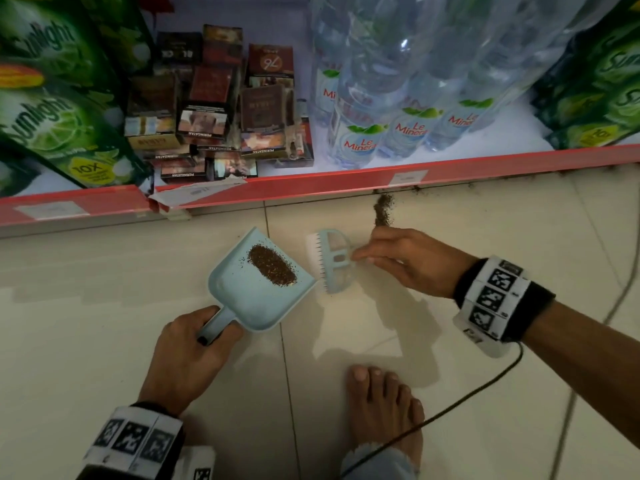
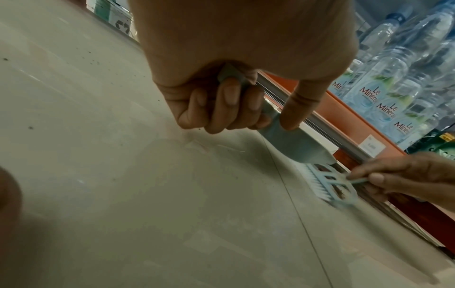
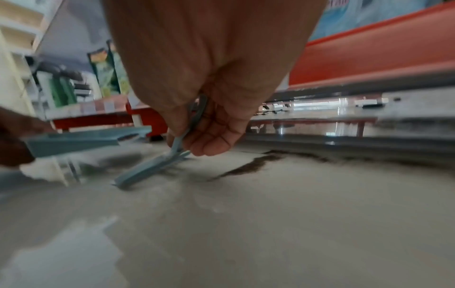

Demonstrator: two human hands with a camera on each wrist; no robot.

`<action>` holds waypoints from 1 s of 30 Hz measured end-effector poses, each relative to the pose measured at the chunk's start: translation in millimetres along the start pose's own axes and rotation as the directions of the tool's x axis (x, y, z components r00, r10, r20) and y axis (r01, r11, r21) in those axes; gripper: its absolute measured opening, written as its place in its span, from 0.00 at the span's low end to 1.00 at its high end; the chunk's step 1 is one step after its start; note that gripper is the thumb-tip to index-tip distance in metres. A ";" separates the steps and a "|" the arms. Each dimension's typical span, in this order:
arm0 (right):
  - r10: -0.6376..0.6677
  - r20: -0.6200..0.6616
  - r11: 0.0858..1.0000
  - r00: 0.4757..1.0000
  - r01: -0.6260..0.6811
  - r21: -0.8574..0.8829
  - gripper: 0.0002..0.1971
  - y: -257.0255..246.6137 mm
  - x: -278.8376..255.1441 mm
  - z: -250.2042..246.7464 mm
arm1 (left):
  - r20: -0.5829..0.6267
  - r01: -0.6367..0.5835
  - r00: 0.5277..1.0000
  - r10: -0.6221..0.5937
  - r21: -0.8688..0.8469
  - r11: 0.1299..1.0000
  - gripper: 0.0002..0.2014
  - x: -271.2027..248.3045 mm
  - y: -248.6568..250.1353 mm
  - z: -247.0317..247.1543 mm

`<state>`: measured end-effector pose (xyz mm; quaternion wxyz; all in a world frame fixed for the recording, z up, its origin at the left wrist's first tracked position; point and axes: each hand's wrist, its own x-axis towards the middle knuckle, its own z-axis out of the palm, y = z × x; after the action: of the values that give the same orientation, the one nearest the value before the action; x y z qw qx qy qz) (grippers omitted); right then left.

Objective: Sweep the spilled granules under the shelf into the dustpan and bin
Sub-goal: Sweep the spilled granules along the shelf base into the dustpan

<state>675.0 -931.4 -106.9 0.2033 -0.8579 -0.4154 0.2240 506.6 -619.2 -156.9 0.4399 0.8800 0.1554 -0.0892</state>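
A light blue dustpan [image 1: 249, 299] lies on the pale floor tiles with a patch of brown granules [image 1: 272, 266] inside it. My left hand [image 1: 194, 344] grips its handle [image 2: 236, 78]. A small light blue brush [image 1: 330, 259] with white bristles stands at the pan's right lip, and my right hand [image 1: 398, 261] pinches its thin handle [image 3: 178, 140]. A streak of loose granules [image 1: 383, 209] lies on the floor just beyond my right hand, running to the gap under the red shelf edge [image 1: 311, 185]. The same streak of granules [image 3: 253, 165] shows in the right wrist view.
The shelf holds green detergent pouches [image 1: 59, 109], cigarette packs [image 1: 214, 105] and water bottles [image 1: 398, 98]. More dark specks line the shelf base at the right [image 1: 485, 183]. My bare foot [image 1: 384, 410] and a black cable [image 1: 467, 396] lie on the floor near me.
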 end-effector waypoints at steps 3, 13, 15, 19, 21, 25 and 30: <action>0.035 -0.018 0.996 0.999 -0.036 -0.081 0.14 22.6 -19.8 -23.1 | -0.011 0.019 1.000 -0.019 -0.006 1.000 0.21 -1.1 -0.1 -2.8; 0.035 -0.103 0.999 0.994 -0.030 0.045 0.12 7.2 -24.3 -36.0 | 0.045 -0.034 0.998 0.035 -0.016 0.999 0.22 7.0 11.2 14.6; 0.023 0.008 0.995 1.000 -0.024 0.094 0.11 0.4 -18.8 -20.8 | 0.039 -0.034 0.999 0.034 -0.005 0.999 0.22 9.7 11.9 12.0; 0.085 0.145 0.996 0.986 -0.084 -0.019 0.13 20.0 -36.2 -25.3 | 0.035 -0.031 0.999 0.032 -0.032 0.999 0.23 11.7 18.4 10.0; 0.141 0.088 0.987 0.986 -0.133 -0.094 0.12 38.2 -48.5 -42.2 | 0.024 -0.023 0.999 0.025 -0.056 0.998 0.23 11.2 20.8 10.4; 0.198 -0.076 0.968 0.977 -0.207 -0.143 0.12 56.5 -65.7 -69.2 | 0.027 -0.050 0.998 0.051 -0.044 0.998 0.20 8.6 22.7 13.8; 0.064 -0.151 0.998 0.987 -0.060 0.028 0.12 29.3 -39.7 -52.5 | 0.056 -0.064 0.996 0.067 -0.048 0.997 0.21 9.5 22.6 20.6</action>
<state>700.3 -988.6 -71.1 0.2370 -0.8825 -0.3693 0.1692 523.1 -646.6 -155.1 0.4669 0.8714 0.1155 -0.0966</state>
